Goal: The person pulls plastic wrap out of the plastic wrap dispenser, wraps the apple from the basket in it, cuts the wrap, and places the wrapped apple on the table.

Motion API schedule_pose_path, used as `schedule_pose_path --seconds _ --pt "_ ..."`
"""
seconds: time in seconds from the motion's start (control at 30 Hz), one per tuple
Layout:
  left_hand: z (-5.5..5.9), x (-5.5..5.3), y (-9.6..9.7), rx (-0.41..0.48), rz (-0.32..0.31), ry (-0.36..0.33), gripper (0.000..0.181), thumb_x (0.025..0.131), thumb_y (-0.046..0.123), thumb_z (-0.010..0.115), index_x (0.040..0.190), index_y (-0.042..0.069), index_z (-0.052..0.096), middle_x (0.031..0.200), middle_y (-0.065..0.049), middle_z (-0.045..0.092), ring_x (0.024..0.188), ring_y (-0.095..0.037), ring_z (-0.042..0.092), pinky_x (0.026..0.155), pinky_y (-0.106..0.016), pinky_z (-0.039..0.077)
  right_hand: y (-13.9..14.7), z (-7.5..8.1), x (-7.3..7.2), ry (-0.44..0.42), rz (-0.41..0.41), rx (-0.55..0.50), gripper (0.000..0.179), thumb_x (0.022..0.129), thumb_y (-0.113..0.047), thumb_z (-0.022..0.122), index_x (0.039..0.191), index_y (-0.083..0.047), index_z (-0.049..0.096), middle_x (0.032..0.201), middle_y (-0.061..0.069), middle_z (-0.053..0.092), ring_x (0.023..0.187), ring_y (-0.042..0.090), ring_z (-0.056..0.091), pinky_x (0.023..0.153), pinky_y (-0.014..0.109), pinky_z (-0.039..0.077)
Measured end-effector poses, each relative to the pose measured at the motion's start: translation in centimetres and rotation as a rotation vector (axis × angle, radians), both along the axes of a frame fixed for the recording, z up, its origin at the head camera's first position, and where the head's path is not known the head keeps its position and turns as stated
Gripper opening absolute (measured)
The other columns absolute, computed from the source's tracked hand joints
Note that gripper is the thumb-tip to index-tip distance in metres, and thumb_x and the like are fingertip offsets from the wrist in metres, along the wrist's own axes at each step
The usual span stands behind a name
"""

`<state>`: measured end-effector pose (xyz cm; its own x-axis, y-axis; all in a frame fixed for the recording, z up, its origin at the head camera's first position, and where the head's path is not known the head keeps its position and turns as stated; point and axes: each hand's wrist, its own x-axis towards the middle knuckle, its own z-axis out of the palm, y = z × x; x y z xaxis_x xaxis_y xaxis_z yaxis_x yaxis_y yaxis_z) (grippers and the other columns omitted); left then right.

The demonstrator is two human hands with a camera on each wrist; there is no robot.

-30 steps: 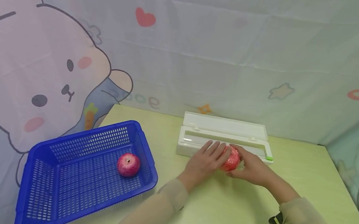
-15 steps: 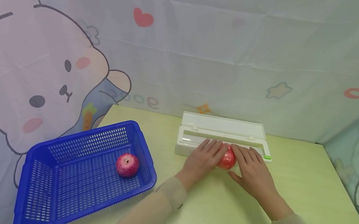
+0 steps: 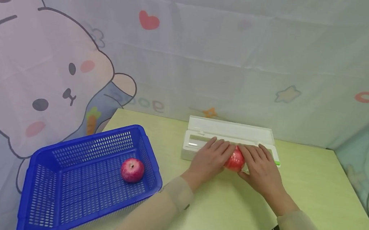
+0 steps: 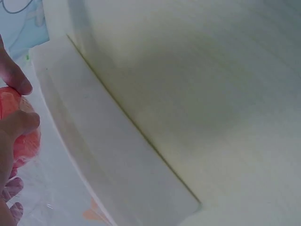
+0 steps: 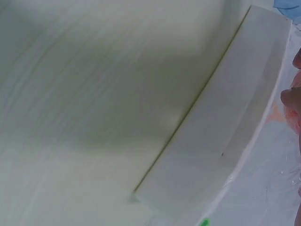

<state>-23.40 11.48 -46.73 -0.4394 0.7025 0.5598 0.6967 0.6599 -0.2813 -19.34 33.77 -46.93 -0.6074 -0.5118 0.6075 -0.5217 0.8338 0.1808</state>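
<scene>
A shiny red apple (image 3: 235, 160) with clear cling film (image 4: 40, 193) about it sits between both hands, at the near side of a white cling-film dispenser (image 3: 189, 151). From the left, my left hand (image 3: 211, 158) holds the apple, its fingers reaching over the dispenser's front; the left wrist view has its thumb on the apple and fingertips behind the film. My right hand (image 3: 262, 171) holds the apple's right side, fingers bent forward over the dispenser, thumb low beside the fruit. The hands hide much of the dispenser's front and part of the apple.
The dispenser's lid (image 3: 232, 129) stands raised at the back, and a green piece (image 3: 277, 163) shows at its right end. On the left of the pale yellow table (image 3: 229, 212), a blue plastic basket (image 3: 89, 212) holds another apple (image 3: 132, 170). A printed curtain (image 3: 208, 59) hangs behind.
My right hand has turned from gripping the apple at its right side to reaching forward with fingers over the dispenser. The apple has shifted slightly left; my left hand stays nearly in place.
</scene>
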Motion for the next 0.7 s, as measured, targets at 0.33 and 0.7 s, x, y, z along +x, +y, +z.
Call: schedule_pose_path --seconds 0.33,0.7 --pt "2.5 -0.9 0.4 -0.042 0.043 -0.057 0.064 0.091 0.042 0.084 0.145 0.018 0.059 0.138 0.005 0.068 0.129 -0.016 0.063 0.121 -0.038 0.041 0.4 2.4 -1.2 -0.009 0.007 0.009 0.092 0.059 -0.019 0.101 0.138 0.003 0.058 0.117 0.022 0.067 0.109 0.042 0.063 0.106 0.064 0.048" --pt "6.7 -2.6 0.6 -0.081 0.054 -0.079 0.069 0.089 0.045 0.085 0.146 0.018 0.057 0.138 0.005 0.067 0.130 -0.015 0.062 0.120 -0.037 0.042 0.6 6.3 -2.8 0.020 0.004 0.035 0.091 0.058 -0.018 0.104 0.135 0.003 0.060 0.113 0.023 0.069 0.106 0.043 0.064 0.102 0.064 0.050"
